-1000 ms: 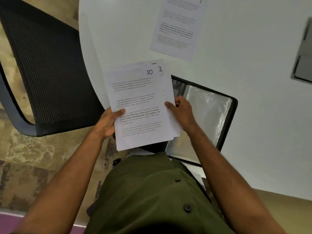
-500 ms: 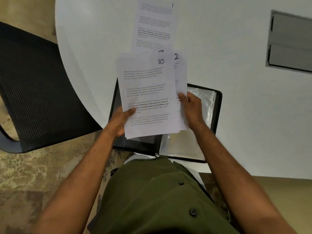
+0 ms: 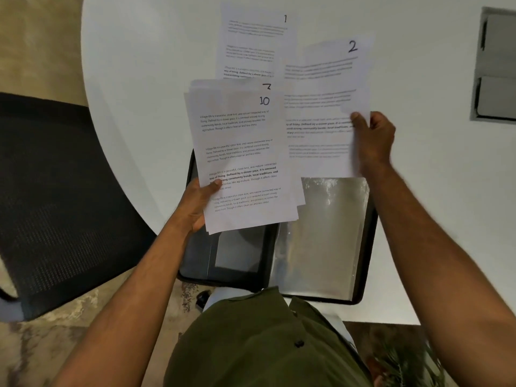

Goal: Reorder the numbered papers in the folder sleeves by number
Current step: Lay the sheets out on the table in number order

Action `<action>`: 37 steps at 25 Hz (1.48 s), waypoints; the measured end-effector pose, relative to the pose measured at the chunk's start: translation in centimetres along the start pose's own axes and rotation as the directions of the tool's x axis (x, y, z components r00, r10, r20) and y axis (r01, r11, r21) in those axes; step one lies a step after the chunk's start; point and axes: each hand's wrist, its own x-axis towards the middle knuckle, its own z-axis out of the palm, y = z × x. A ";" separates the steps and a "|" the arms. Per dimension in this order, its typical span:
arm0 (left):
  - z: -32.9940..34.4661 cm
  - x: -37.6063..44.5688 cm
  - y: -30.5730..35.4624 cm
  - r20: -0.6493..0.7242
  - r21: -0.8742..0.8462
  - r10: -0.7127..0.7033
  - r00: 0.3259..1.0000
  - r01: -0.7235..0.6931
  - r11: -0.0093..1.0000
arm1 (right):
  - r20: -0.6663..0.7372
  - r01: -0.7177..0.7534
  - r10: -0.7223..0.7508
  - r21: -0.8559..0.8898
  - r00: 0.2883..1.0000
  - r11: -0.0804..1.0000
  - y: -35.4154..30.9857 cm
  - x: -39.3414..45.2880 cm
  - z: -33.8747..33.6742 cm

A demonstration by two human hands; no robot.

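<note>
We note the right hand [image 3: 372, 141] pinching sheet 2 [image 3: 321, 107]; the left hand [image 3: 195, 208] grips the stack [image 3: 243, 163] above the folder [image 3: 321, 241].

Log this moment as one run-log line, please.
phase: sorting | left hand: holds stack topped by sheet 10 | right hand: holds sheet 2 | sheet 1: on table | folder: open

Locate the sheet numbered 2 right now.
Head view: the sheet numbered 2 is right of centre, pinched at its right edge by the right hand, above the open folder and beside the sheet numbered 1.
</note>
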 end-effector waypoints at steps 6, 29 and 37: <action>1.6 4.2 2.5 -0.026 0.028 -0.016 1.000 0.017 0.999 | -0.084 -0.044 0.049 0.059 0.995 0.997 0.7 8.5 0.4; 2.7 5.8 2.5 0.063 0.001 -0.076 0.995 0.076 0.997 | -0.073 0.021 -0.022 -0.014 0.997 1.000 1.5 3.1 4.1; 2.0 -2.5 0.6 0.244 0.014 -0.029 0.969 0.027 1.000 | 0.383 -0.216 0.165 0.093 0.909 0.972 -0.6 -11.9 0.9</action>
